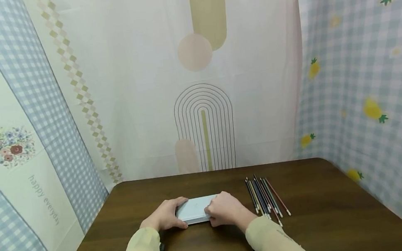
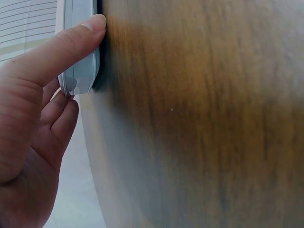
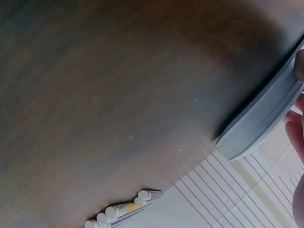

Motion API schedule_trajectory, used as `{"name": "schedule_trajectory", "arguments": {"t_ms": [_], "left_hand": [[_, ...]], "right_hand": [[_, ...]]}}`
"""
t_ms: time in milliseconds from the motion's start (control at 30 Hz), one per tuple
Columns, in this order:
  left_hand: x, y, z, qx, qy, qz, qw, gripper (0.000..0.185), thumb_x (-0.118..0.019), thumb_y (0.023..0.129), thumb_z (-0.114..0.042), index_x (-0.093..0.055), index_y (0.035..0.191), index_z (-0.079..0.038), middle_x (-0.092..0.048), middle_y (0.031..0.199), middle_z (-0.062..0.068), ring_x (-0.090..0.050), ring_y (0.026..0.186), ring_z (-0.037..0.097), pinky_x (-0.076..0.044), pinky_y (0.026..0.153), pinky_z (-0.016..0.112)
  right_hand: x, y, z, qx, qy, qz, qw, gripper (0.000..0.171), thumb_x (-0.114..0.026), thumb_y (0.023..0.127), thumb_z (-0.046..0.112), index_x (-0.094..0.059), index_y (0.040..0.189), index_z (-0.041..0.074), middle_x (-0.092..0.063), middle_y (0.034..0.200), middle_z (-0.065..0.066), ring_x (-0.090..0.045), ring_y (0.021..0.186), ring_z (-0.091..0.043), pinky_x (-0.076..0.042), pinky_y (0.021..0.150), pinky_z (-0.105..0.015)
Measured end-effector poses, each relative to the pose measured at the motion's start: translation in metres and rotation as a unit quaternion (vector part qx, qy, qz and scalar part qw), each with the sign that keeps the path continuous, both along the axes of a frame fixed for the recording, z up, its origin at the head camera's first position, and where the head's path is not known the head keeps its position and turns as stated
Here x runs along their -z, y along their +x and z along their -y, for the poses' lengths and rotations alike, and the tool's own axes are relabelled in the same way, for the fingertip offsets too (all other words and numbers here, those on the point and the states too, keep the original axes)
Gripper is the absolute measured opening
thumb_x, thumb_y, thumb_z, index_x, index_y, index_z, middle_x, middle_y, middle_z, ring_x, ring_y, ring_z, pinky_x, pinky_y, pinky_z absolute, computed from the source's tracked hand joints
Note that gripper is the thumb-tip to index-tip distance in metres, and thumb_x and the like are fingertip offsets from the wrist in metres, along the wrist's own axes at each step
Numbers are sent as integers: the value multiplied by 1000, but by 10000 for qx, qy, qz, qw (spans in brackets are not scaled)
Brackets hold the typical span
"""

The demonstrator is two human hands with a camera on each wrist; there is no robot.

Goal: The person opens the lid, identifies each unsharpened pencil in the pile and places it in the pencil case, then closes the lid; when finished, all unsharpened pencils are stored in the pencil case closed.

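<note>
Head view, box: pale flat box (image 1: 195, 210) lying on the dark wooden table (image 1: 329, 218), lower centre of the frame.
Head view, left hand: left hand (image 1: 165, 216) grips the box's left end, thumb on the near edge, fingers over the top.
Head view, right hand: right hand (image 1: 224, 209) curled over the box's right end, holding it.
Head view, pencils: bundle of coloured pencils (image 1: 266, 196) just right of the right hand, apart from the box.
Left wrist view: thumb (image 2: 57, 50) pressed on the box's edge at upper left, fingers (image 2: 59, 118) behind it; table fills the right.
Right wrist view: box edge at right centre, fingertips (image 3: 298, 123) at the right border; pencil ends at bottom centre.
</note>
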State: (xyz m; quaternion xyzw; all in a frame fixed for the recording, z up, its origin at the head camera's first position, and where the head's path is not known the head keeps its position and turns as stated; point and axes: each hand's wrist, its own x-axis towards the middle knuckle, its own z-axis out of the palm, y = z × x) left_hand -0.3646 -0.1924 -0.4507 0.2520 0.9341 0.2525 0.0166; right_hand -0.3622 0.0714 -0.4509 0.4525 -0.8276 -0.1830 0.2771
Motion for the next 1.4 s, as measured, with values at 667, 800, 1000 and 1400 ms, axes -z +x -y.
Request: {"name": "schedule_trajectory", "arguments": {"t_ms": [667, 800, 1000, 1400], "left_hand": [[15, 0, 1, 9, 301, 70, 9995, 82, -98, 77, -18, -60, 150, -7, -66, 141, 11, -62, 117, 26, -50, 100, 51], [13, -1, 1, -37, 274, 133, 9995, 84, -98, 77, -18, -59, 151, -7, -66, 141, 13, -62, 118, 28, -50, 101, 53], [12, -3, 3, -27, 283, 213, 9994, 88, -98, 78, -19, -55, 155, -7, -62, 147, 13, -60, 122, 30, -48, 103, 54], [3, -4, 8, 199, 248, 262, 9991, 90, -98, 79, -22, -54, 155, -2, -54, 157, 20, -53, 142, 40, -42, 115, 60]], "right_hand": [[4, 0, -7, -25, -571, 377, 9977, 23, -83, 85, 32, -64, 73, 27, -60, 64, 14, -54, 56, -4, -46, 50, -28], [3, -2, -10, -179, -732, 328, 9966, 19, -83, 86, 32, -67, 77, 27, -62, 68, 14, -52, 56, -3, -46, 50, -26], [1, -4, -16, -233, -1076, 406, 9931, 15, -83, 88, 34, -72, 83, 27, -70, 76, 15, -55, 58, -1, -47, 50, -24], [-1, -6, -30, 193, -1200, 1337, 9835, 28, -84, 92, 39, -82, 117, 26, -79, 115, 11, -75, 98, -6, -62, 76, -28]]}}
